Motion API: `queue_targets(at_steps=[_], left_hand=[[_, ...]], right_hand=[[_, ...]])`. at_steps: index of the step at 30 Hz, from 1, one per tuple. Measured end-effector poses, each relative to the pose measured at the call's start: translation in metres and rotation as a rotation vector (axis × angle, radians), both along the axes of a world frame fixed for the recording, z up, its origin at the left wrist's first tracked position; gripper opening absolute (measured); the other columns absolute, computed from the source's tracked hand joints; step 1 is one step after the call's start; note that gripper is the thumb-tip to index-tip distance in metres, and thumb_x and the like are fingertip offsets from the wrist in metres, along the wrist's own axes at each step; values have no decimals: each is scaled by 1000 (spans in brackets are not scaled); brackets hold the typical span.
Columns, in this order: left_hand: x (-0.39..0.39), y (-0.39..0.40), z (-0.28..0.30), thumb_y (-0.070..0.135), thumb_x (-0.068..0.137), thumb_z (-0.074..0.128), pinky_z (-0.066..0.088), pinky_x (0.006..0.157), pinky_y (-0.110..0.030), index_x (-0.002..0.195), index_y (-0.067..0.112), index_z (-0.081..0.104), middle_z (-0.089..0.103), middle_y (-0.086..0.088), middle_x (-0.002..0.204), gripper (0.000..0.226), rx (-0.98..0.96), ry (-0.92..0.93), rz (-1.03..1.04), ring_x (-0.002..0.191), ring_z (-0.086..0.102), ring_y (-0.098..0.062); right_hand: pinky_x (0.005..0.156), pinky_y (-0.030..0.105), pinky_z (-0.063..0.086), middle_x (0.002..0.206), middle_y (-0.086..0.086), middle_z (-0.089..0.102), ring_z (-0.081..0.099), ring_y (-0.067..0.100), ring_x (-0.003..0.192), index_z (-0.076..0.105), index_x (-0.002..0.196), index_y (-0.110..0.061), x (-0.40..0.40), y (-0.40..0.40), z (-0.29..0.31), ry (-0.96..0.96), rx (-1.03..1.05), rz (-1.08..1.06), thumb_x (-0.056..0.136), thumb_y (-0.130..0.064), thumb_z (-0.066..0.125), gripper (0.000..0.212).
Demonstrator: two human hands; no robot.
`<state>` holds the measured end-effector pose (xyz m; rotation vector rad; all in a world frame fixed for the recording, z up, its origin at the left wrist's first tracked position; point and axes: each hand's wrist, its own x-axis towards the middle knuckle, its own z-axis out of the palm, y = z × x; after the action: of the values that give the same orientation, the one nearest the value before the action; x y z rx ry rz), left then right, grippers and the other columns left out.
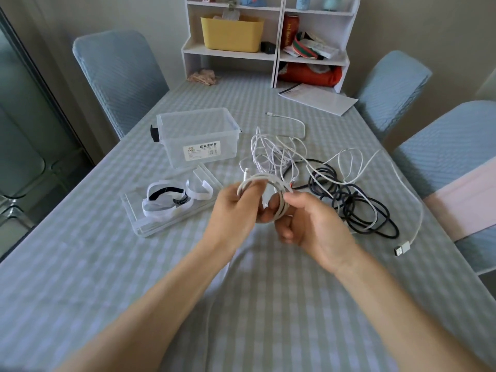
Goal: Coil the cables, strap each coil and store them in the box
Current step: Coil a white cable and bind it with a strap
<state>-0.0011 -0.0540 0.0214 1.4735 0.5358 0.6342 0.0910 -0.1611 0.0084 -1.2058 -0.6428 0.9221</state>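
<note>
Both hands hold a small white cable coil (271, 183) above the table's middle. My left hand (236, 210) grips its left side, my right hand (311, 224) pinches its right side. Behind the coil lies a tangle of white cables (276, 151), and to the right a loose black cable (357, 202). One white cable ends in a USB plug (401, 250) at the right. The clear plastic box (198, 135) stands open at the back left. In front of it its clear lid (163, 210) holds white and black straps (171, 197).
A white shelf unit (271, 41) with a yellow bin stands at the table's far end, papers (316, 99) before it. Blue-covered chairs (120, 76) stand left and right. A checked cloth (241, 304) covers the table.
</note>
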Motion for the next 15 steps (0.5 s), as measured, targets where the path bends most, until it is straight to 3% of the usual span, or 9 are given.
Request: queue_targets(at_steps=[2,4,7,11,15], left_hand=[[-3,-3,2,8,96,51,40,49,-15,54,17,49,46,6,47,43,140,35,-106,49,42,-9],[-6,-1,2,15,96,54,43,50,-20,57,20,57,54,6,50,39,251,108,-164,50,47,-8],[-7,-1,4,22,94,58,47,59,-28,61,19,64,63,2,58,34,267,158,-263,57,52,-11],[-7,2,8,13,95,56,41,70,-27,47,22,63,45,6,45,49,-10,75,-381,56,42,-15],[-5,7,7,50,86,50,42,76,-33,63,14,45,31,-2,53,43,-451,-57,-406,64,29,-30]], right_hand=[[50,30,27,77,11,69,40,21,54,64,93,0,5,-5,4,-199,-75,-2,80,-50,60,53],[48,25,28,70,4,67,42,15,51,63,103,1,7,-7,7,-333,-140,-10,83,-57,59,61],[43,19,31,59,0,58,43,12,47,62,84,-5,4,-8,7,-464,-182,-54,93,-57,52,54],[42,23,28,53,2,48,35,16,49,49,63,-19,1,-3,6,-259,-165,-165,100,-49,43,49],[46,26,29,53,1,46,36,18,50,46,53,-25,0,1,4,-155,-100,-207,103,-44,42,54]])
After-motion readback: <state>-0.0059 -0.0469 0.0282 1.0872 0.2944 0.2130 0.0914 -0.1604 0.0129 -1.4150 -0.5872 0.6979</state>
